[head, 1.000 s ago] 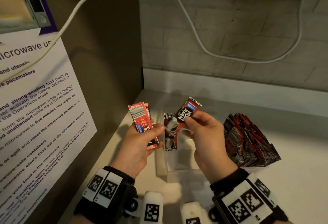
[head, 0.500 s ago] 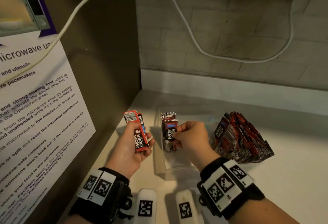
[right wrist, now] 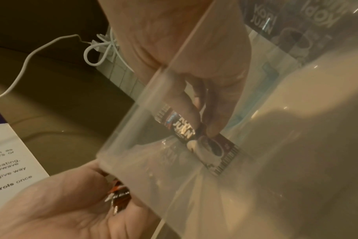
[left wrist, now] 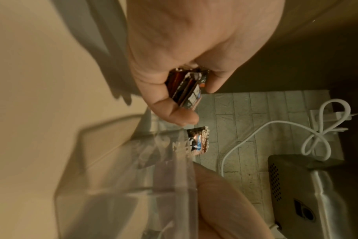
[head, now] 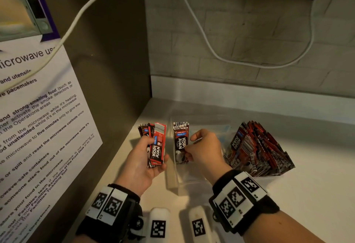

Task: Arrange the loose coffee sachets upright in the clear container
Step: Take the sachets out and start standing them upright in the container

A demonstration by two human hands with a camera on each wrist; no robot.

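Observation:
The clear container (head: 173,177) stands on the white counter between my hands. My right hand (head: 203,148) reaches inside it and pinches a black and red coffee sachet (head: 180,142) that stands upright against the container's left wall. In the right wrist view the fingertips (right wrist: 194,119) press on that sachet (right wrist: 202,143) through the clear wall (right wrist: 145,122). My left hand (head: 146,158) is just left of the container and grips a small fanned stack of sachets (head: 156,144), seen end-on in the left wrist view as stacked sachets (left wrist: 187,87).
A second clear box packed with many upright sachets (head: 255,148) stands right of the container. A dark side wall with a microwave notice (head: 38,119) closes the left side. A white cable (head: 221,54) hangs on the tiled back wall. Two white tagged blocks (head: 159,225) lie near the front.
My right hand carried one sachet from above the container down into it and stood it against the left wall. The left hand's stack has fanned out and shifted slightly.

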